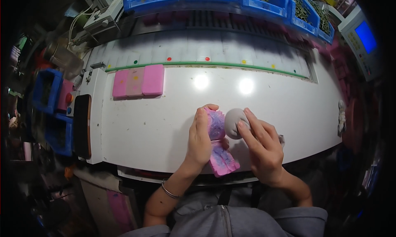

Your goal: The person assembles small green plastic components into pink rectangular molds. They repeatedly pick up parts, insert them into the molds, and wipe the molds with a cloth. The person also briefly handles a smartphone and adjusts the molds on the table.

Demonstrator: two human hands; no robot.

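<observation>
One person (197,220) holds one pink mould (217,127), one grey piece (233,118).

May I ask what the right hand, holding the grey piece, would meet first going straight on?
Beyond the grey piece, the right hand would probably meet the green strip, though depth is unclear.
</observation>
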